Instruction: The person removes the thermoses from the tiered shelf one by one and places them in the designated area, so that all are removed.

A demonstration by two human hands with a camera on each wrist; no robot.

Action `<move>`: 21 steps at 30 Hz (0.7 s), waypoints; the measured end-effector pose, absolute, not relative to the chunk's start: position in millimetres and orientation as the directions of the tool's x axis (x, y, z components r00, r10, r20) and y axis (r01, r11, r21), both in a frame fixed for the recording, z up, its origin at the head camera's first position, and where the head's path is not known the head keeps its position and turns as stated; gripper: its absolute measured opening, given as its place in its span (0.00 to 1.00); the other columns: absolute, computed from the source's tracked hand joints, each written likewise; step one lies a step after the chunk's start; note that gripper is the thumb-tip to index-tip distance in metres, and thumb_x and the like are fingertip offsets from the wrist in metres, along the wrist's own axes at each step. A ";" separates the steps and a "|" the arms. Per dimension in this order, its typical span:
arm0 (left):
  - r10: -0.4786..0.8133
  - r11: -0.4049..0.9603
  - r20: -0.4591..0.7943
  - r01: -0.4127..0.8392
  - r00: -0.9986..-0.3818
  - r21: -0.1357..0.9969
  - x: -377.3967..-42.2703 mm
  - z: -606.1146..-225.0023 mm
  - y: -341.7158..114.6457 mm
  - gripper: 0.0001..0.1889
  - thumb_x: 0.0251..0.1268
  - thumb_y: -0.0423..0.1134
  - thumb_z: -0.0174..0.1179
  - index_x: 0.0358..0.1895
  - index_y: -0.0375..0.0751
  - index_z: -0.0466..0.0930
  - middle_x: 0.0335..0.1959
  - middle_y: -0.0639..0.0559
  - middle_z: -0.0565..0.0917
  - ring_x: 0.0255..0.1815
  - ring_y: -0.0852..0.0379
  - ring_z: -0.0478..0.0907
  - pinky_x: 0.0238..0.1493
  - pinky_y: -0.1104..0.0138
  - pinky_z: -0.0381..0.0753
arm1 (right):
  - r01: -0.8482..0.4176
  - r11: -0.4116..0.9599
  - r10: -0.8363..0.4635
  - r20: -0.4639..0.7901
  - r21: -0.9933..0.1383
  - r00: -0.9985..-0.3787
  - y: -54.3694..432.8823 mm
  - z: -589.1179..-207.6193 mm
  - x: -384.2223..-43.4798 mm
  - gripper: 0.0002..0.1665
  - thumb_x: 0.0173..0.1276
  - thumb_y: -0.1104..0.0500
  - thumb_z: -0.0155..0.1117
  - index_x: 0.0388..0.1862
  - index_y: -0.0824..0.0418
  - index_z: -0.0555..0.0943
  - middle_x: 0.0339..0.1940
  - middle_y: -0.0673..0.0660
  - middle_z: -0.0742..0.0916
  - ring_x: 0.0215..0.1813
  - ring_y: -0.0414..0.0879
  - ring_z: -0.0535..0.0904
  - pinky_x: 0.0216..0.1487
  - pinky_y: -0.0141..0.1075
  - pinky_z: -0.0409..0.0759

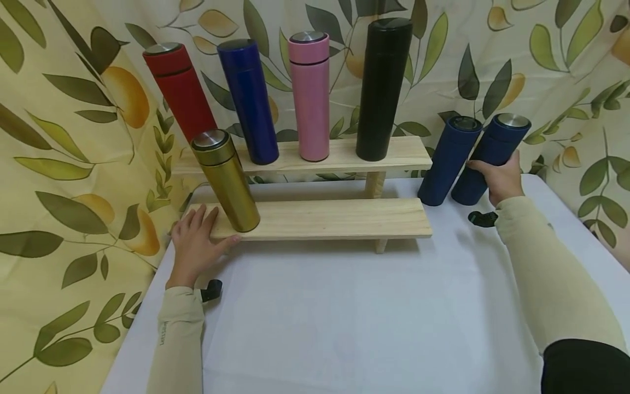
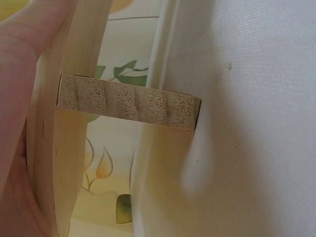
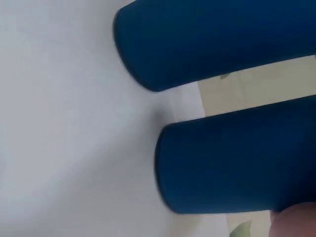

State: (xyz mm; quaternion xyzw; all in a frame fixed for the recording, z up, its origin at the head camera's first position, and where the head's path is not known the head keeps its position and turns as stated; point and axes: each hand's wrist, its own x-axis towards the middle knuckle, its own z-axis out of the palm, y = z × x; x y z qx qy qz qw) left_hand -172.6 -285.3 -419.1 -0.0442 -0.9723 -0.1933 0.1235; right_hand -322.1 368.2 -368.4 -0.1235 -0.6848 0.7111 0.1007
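Observation:
At the right, my right hand (image 1: 503, 176) grips a navy blue thermos bottle (image 1: 492, 145) with a steel-topped lid. A second navy bottle (image 1: 450, 158) with a dark lid stands close to its left, and the right wrist view shows a gap between their lower ends. Whether the gripped bottle (image 3: 232, 163) touches the table cannot be told. My left hand (image 1: 197, 246) rests on the left end of the lower wooden shelf (image 1: 334, 219), fingers spread over the board, thumb along its front edge. Beside that hand, a gold bottle (image 1: 226, 183) stands on this shelf.
On the upper wooden shelf (image 1: 403, 153) stand a red bottle (image 1: 182, 90), a blue bottle (image 1: 250, 104), a pink bottle (image 1: 311, 104) and a black bottle (image 1: 384, 93). A white cloth covers the table (image 1: 344, 317). Leaf-patterned curtains (image 1: 64, 180) hang behind and to the left.

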 end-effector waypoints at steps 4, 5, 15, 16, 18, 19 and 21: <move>0.038 0.924 0.255 0.131 -0.966 0.358 -172.8 -418.6 -285.0 0.53 0.65 0.72 0.65 0.80 0.32 0.67 0.83 0.28 0.58 0.83 0.28 0.48 0.75 0.30 0.39 | 0.052 -0.050 0.301 -0.065 -0.997 -0.952 367.7 -366.2 -317.3 0.61 0.72 0.65 0.74 0.88 0.44 0.43 0.86 0.46 0.59 0.85 0.44 0.53 0.83 0.38 0.44; 0.036 0.925 0.253 0.128 -0.967 0.359 -172.7 -418.4 -285.0 0.53 0.66 0.72 0.65 0.80 0.32 0.67 0.83 0.28 0.58 0.83 0.28 0.48 0.75 0.30 0.39 | 0.048 -0.054 0.301 -0.062 -0.997 -0.952 367.1 -364.8 -316.1 0.61 0.72 0.64 0.74 0.87 0.45 0.42 0.86 0.46 0.59 0.85 0.44 0.53 0.83 0.38 0.44; 0.019 0.924 0.231 0.106 -0.973 0.368 -171.0 -419.5 -284.7 0.54 0.65 0.73 0.64 0.81 0.33 0.66 0.84 0.30 0.57 0.84 0.29 0.46 0.76 0.30 0.38 | -0.170 -0.139 0.355 0.111 -0.976 -0.928 357.3 -325.4 -301.4 0.59 0.72 0.68 0.73 0.87 0.48 0.45 0.84 0.48 0.60 0.82 0.42 0.57 0.79 0.29 0.52; 0.020 0.923 0.234 0.108 -0.972 0.370 -171.0 -419.2 -284.6 0.54 0.65 0.73 0.64 0.81 0.33 0.66 0.84 0.30 0.57 0.84 0.29 0.46 0.76 0.30 0.38 | -0.198 -0.141 0.360 0.136 -0.970 -0.923 356.1 -318.7 -299.7 0.59 0.72 0.68 0.72 0.87 0.49 0.44 0.85 0.49 0.58 0.83 0.41 0.55 0.79 0.28 0.52; 0.022 0.920 0.236 0.112 -0.971 0.375 -170.8 -418.5 -284.5 0.55 0.65 0.74 0.64 0.81 0.32 0.66 0.84 0.30 0.57 0.84 0.29 0.46 0.76 0.30 0.37 | -0.249 -0.139 0.373 0.183 -0.958 -0.910 353.3 -304.4 -296.2 0.60 0.73 0.69 0.71 0.88 0.50 0.43 0.88 0.49 0.52 0.84 0.39 0.50 0.79 0.27 0.50; 0.022 0.919 0.234 0.112 -0.972 0.379 -170.9 -418.2 -284.6 0.55 0.65 0.74 0.64 0.81 0.33 0.66 0.84 0.30 0.56 0.84 0.29 0.46 0.76 0.30 0.37 | -0.265 -0.126 0.372 0.202 -0.956 -0.906 351.9 -297.5 -294.3 0.60 0.73 0.68 0.70 0.89 0.50 0.42 0.89 0.48 0.49 0.85 0.38 0.45 0.79 0.26 0.47; 0.020 0.917 0.228 0.109 -0.973 0.384 -171.2 -417.6 -284.7 0.55 0.65 0.75 0.64 0.81 0.33 0.65 0.84 0.30 0.56 0.84 0.29 0.46 0.76 0.30 0.36 | -0.306 -0.114 0.375 0.245 -0.945 -0.894 348.8 -284.1 -291.6 0.59 0.74 0.69 0.69 0.89 0.50 0.42 0.90 0.46 0.44 0.86 0.34 0.40 0.79 0.25 0.44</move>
